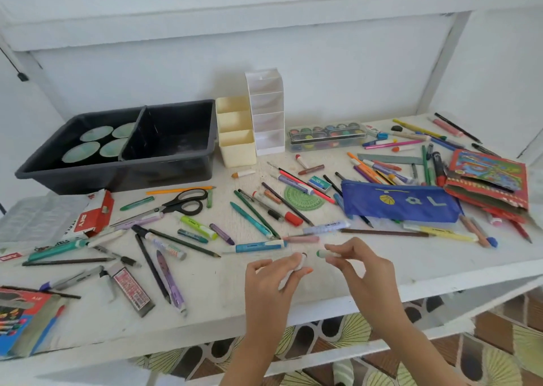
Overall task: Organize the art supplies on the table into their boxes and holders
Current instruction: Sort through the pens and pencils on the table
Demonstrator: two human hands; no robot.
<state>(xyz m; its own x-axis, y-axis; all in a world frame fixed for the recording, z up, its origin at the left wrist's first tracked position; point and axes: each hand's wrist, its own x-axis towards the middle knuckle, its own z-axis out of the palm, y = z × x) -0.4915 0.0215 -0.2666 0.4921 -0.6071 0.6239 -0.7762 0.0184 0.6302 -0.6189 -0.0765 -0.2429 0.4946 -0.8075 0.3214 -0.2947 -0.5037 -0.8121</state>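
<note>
Pens, pencils, crayons and markers lie scattered over the white table [223, 285]. Near the front edge my left hand [273, 277] grips white crayon sticks [293, 271], one with a dark tip and one with an orange tip. Just to its right, my right hand [361, 265] pinches a white crayon with a green tip [323, 253]. At the back stand a cream holder [235, 141] and a white tiered holder [269, 121], both empty as far as I can see. A blue pencil pouch [399, 202] lies to the right.
A dark divided bin [164, 162] with round green pans sits back left. Scissors [182, 203], a red and white box [94, 215], a paint set [326, 136], colourful boxes at the right [487, 180] and at the front left [23, 321] lie around.
</note>
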